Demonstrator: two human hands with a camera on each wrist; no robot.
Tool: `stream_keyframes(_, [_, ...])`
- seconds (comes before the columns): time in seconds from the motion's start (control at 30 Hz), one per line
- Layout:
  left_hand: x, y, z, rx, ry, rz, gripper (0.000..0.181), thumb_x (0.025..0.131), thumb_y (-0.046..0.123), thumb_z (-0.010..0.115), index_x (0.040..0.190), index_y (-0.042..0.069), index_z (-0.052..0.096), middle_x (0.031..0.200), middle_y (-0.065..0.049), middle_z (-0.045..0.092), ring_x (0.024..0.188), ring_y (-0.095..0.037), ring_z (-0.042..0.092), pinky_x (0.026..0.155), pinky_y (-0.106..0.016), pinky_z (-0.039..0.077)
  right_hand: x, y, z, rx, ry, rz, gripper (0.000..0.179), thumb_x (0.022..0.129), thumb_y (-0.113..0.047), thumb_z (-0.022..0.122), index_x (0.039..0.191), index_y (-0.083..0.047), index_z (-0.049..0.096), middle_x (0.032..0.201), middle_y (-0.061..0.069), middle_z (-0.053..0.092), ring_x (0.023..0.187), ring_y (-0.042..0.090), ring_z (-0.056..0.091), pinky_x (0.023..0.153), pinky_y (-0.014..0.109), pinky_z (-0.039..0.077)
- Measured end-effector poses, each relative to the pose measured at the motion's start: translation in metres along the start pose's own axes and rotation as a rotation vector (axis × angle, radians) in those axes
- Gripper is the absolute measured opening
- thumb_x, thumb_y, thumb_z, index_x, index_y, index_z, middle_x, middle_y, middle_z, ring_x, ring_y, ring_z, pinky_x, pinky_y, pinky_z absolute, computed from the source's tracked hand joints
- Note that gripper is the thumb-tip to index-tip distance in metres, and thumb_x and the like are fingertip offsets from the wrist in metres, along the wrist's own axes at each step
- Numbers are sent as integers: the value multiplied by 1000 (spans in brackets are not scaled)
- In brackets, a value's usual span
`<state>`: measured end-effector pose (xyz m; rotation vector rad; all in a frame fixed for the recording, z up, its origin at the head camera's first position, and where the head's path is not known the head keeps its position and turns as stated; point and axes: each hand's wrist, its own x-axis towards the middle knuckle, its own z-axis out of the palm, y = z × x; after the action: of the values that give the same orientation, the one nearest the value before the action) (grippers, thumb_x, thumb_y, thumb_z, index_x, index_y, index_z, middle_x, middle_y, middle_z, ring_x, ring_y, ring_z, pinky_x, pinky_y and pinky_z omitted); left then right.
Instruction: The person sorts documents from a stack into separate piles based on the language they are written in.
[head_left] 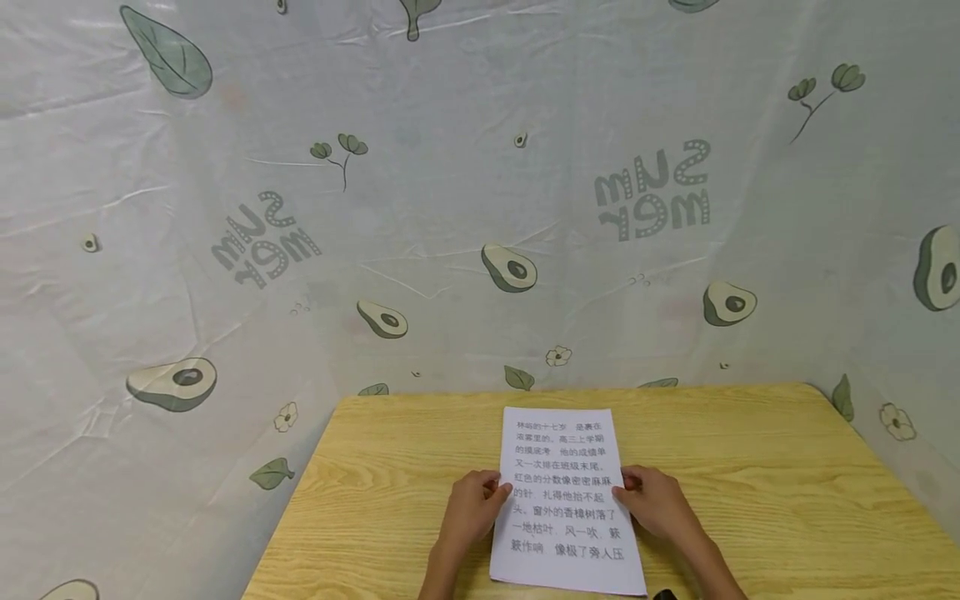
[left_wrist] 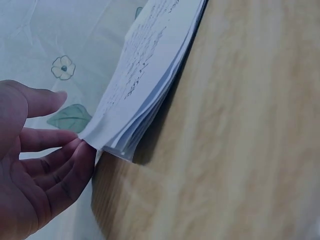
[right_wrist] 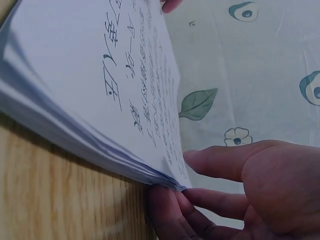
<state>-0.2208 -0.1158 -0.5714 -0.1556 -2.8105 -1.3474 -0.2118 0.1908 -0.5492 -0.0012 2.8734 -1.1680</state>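
You have the white rectangular stack of paper sheets printed with black Chinese characters (head_left: 567,500) between your hands, over the middle part of the yellow wood-grain tabletop (head_left: 375,487), its text facing up and its lines running across. Whether the whole underside rests on the wood or part is slightly raised, you cannot tell from these views.

Your left hand (head_left: 471,510) is at the left long edge, the gap between thumb and fingers narrow: the fingers curl against the edge, but the left wrist view leaves the thumb looking apart from the paper. Your right hand (head_left: 657,504) holds the opposite edge, thumb at the upper face and fingers curled below.

As for progress, you appear to have the placing and the two-sided hold done: the stack sits face up, and its outline reads as nearly one sheet from the head view. The squaring looks incomplete, since both wrist views show leaves parted along the near end. If the work is to even up the sheets, closing those gaps and letting go are what you have left; the top sheet is not turned.
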Motion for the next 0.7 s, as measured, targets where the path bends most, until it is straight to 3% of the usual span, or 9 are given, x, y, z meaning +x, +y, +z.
stream_keyframes(0.4, [18, -9, -6, -18, 54, 7, 39, 98, 22, 78, 123, -7, 75, 92, -3, 67, 80, -10, 61, 66, -22, 51, 25, -2, 13, 62, 1, -46, 46, 97, -14, 75, 134, 12, 67, 104, 8, 74, 95, 21, 68, 79, 32, 52])
stream_keyframes(0.7, [23, -15, -7, -21, 74, 3, 33, 98, 21, 78, 117, -5, 77, 91, -3, 66, 83, -13, 59, 68, -23, 50, 31, -3, 17, 76, 7, -45, 49, 97, -12, 74, 137, 14, 64, 110, 13, 75, 100, 26, 72, 80, 34, 55])
